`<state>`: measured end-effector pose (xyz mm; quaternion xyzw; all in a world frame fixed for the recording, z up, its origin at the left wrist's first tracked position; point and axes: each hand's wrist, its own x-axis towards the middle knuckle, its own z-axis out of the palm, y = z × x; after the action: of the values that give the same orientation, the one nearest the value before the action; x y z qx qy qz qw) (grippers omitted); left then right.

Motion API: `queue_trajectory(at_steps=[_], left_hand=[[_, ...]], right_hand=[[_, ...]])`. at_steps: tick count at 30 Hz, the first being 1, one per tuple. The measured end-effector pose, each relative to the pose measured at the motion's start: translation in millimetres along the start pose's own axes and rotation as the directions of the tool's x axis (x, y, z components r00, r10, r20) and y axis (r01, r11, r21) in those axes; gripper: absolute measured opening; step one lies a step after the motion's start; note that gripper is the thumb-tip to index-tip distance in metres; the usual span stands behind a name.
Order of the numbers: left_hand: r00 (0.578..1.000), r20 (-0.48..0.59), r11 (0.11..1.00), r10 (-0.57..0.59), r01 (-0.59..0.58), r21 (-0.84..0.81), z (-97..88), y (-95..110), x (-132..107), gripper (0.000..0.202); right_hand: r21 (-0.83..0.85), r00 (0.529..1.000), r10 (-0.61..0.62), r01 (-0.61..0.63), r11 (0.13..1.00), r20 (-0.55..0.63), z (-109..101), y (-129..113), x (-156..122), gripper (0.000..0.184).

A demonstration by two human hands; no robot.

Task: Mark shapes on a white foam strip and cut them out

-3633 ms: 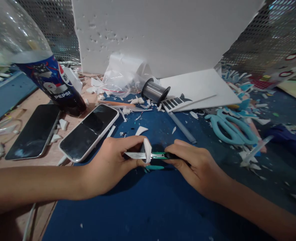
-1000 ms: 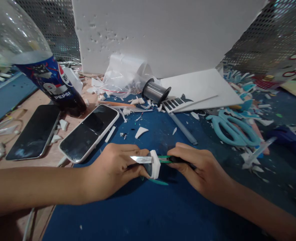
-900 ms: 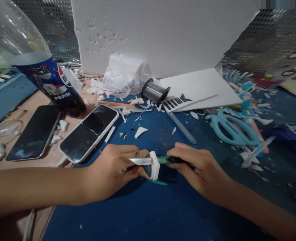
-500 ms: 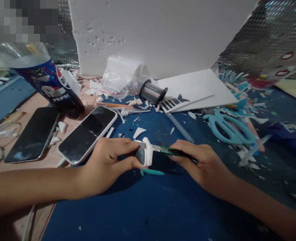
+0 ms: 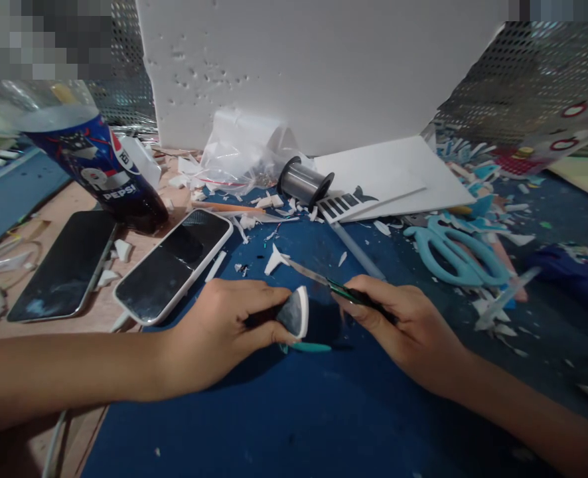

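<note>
My left hand (image 5: 224,332) pinches a small white foam piece (image 5: 296,312) with a dark grey face, holding it upright just above the blue mat (image 5: 274,411). My right hand (image 5: 398,325) grips a green-handled craft knife (image 5: 324,282); its blade points up and to the left, free of the foam. A thin teal sliver (image 5: 306,347) lies on the mat right under the foam piece.
Two phones (image 5: 174,262) (image 5: 65,262) lie at the left by a Pepsi bottle (image 5: 99,166). Behind stand a big white foam board (image 5: 324,66), a plastic bag (image 5: 239,159), a wire spool (image 5: 304,180) and white sheets (image 5: 398,176). Teal scissors (image 5: 458,249) and scraps lie at the right.
The knife blade, earlier pushed through the foam piece, has come out and now angles up to the left. My left hand has turned the foam piece and lowered it slightly.
</note>
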<state>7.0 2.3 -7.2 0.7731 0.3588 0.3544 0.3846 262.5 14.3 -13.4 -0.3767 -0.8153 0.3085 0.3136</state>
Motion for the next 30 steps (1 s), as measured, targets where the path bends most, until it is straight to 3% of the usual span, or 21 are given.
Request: queue_trajectory(at_steps=[6,12,18,25,30], left_hand=[[0.974,-0.056,0.965,-0.219,0.208,-0.157,0.7,-2.4,2.8,0.020],[0.955,-0.042,0.929,-0.293,0.274,-0.249,-0.8,-2.8,1.0,0.018],[0.954,-0.020,0.922,-0.300,0.284,-0.264,-0.2,-4.5,1.0,0.018],[0.964,-0.101,0.952,-0.247,0.223,-0.208,-1.7,-0.5,1.6,0.014],[0.978,-0.062,0.966,-0.199,0.185,-0.183,-0.7,0.9,1.5,0.018]], right_hand=[[-0.099,0.990,-0.138,0.140,0.985,0.031,-4.3,0.5,0.4,0.021],[-0.111,0.990,-0.130,0.136,0.985,0.061,-2.5,8.7,-3.7,0.024],[-0.120,0.994,-0.070,0.080,0.990,0.086,-2.6,7.9,-4.0,0.029],[-0.118,0.994,-0.073,0.082,0.990,0.079,-6.1,7.2,-1.2,0.026],[-0.108,0.991,-0.087,0.098,0.989,0.106,-8.5,4.1,1.8,0.023]])
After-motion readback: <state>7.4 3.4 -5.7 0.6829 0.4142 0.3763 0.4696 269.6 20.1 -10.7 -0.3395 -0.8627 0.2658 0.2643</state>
